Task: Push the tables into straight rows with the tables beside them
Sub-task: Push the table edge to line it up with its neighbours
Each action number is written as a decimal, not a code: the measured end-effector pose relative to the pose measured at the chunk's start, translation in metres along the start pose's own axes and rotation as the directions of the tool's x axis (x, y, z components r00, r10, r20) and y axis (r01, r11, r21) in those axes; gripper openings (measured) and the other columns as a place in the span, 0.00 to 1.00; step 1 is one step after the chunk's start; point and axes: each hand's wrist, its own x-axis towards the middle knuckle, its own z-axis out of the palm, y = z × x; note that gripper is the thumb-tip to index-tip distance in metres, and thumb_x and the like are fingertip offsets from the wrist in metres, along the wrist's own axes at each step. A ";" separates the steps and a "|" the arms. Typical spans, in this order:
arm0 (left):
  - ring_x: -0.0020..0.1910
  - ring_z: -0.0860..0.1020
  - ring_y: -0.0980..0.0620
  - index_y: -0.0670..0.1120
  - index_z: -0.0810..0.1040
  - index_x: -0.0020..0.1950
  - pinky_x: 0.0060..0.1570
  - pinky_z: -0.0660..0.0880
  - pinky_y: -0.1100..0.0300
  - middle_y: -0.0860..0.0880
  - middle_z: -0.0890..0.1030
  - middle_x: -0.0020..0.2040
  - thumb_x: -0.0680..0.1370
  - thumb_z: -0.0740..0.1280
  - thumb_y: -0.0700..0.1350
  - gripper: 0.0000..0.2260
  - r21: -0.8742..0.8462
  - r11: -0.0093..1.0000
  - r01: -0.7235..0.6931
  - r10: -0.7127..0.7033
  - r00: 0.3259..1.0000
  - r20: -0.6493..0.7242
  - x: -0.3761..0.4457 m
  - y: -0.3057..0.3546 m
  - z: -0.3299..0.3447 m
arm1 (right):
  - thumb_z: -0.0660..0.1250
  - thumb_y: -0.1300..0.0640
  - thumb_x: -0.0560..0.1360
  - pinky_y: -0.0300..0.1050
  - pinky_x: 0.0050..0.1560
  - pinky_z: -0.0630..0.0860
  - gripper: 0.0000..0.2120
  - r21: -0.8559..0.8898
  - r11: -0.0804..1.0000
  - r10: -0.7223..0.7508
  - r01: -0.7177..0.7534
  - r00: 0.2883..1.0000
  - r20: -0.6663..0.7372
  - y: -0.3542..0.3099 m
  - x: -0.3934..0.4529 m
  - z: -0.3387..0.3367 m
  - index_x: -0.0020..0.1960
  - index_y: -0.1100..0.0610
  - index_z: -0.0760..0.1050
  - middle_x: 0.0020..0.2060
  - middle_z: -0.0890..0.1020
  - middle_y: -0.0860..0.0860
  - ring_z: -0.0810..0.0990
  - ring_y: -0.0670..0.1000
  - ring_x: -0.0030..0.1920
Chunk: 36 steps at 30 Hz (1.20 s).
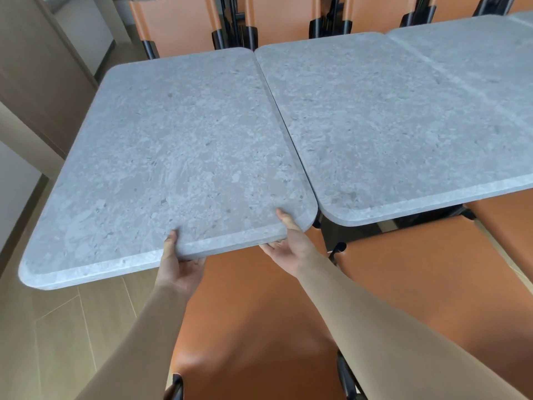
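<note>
left hand (178, 269): grips near edge of grey stone table (161, 157), thumb on top, fingers curled beneath | right hand (288, 245): same grip near its right corner | table: beside neighbouring table (398, 125), narrow seam between them, near edges offset

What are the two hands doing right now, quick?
Left hand: grips the near edge of the left table, thumb on top, fingers under.
Right hand: grips the same edge near its right corner, likewise.
</note>
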 end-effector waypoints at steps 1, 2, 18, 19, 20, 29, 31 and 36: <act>0.54 0.85 0.51 0.48 0.80 0.66 0.55 0.81 0.55 0.49 0.86 0.55 0.75 0.75 0.48 0.20 0.007 1.000 0.002 -0.002 1.000 0.000 0.000 0.000 0.000 | 0.75 0.57 0.76 0.55 0.67 0.77 0.16 0.006 1.000 0.003 -0.003 1.000 -0.006 0.000 0.000 0.000 0.62 0.59 0.79 0.54 0.87 0.57 0.84 0.57 0.59; 0.55 0.85 0.51 0.47 0.79 0.67 0.55 0.81 0.55 0.49 0.86 0.56 0.75 0.75 0.48 0.20 0.012 1.000 0.005 -0.005 1.000 0.003 0.000 0.000 0.001 | 0.75 0.57 0.76 0.55 0.67 0.77 0.16 0.013 1.000 0.004 -0.004 1.000 -0.013 0.000 0.001 0.000 0.62 0.59 0.79 0.54 0.87 0.57 0.84 0.57 0.59; 0.61 0.82 0.51 0.51 0.78 0.69 0.64 0.77 0.56 0.50 0.84 0.61 0.78 0.70 0.54 0.20 0.109 0.991 0.077 -0.071 0.996 -0.059 -0.007 0.007 0.004 | 0.72 0.56 0.78 0.51 0.68 0.76 0.16 0.051 0.999 0.008 -0.003 0.995 -0.102 0.001 -0.002 0.015 0.65 0.56 0.78 0.56 0.87 0.53 0.85 0.54 0.58; 0.63 0.81 0.50 0.50 0.77 0.70 0.68 0.74 0.54 0.49 0.84 0.62 0.78 0.69 0.57 0.23 0.120 0.988 0.096 -0.089 0.994 -0.063 -0.008 0.010 0.002 | 0.71 0.57 0.78 0.52 0.68 0.76 0.16 0.044 0.999 0.011 -0.006 0.992 -0.124 0.001 -0.003 0.017 0.65 0.56 0.78 0.55 0.87 0.53 0.86 0.54 0.58; 0.65 0.80 0.49 0.48 0.76 0.71 0.70 0.71 0.52 0.46 0.84 0.62 0.78 0.68 0.59 0.25 0.121 0.984 0.133 -0.126 0.990 -0.063 -0.009 0.015 -0.001 | 0.71 0.58 0.78 0.52 0.68 0.76 0.16 0.040 0.999 0.019 -0.013 0.988 -0.150 0.003 -0.007 0.019 0.65 0.57 0.78 0.55 0.87 0.54 0.85 0.54 0.58; 0.57 0.83 0.57 0.54 0.82 0.60 0.64 0.76 0.49 0.56 0.85 0.57 0.72 0.73 0.58 0.18 0.950 0.110 -0.291 -0.023 0.955 0.295 -0.056 0.071 -0.003 | 0.71 0.59 0.78 0.45 0.55 0.81 0.12 -0.905 0.289 -0.293 0.313 0.929 0.227 0.023 -0.059 0.050 0.61 0.50 0.79 0.57 0.83 0.44 0.83 0.44 0.57; 0.66 0.74 0.60 0.58 0.78 0.65 0.68 0.73 0.53 0.62 0.77 0.66 0.73 0.75 0.55 0.21 0.766 -0.402 -0.502 0.119 0.800 0.588 -0.041 0.082 -0.008 | 0.73 0.53 0.73 0.46 0.66 0.74 0.26 -0.774 -0.458 -0.367 0.437 0.700 0.613 0.021 -0.030 0.045 0.69 0.47 0.73 0.68 0.73 0.44 0.74 0.45 0.67; 0.83 0.44 0.49 0.61 0.50 0.82 0.79 0.47 0.38 0.55 0.45 0.84 0.67 0.77 0.64 0.52 0.443 -0.803 -0.398 0.019 0.726 0.687 0.019 0.111 -0.051 | 0.79 0.40 0.62 0.69 0.77 0.47 0.58 -0.478 -0.863 -0.176 0.161 0.792 0.584 0.022 0.026 0.018 0.82 0.51 0.51 0.81 0.51 0.59 0.51 0.61 0.82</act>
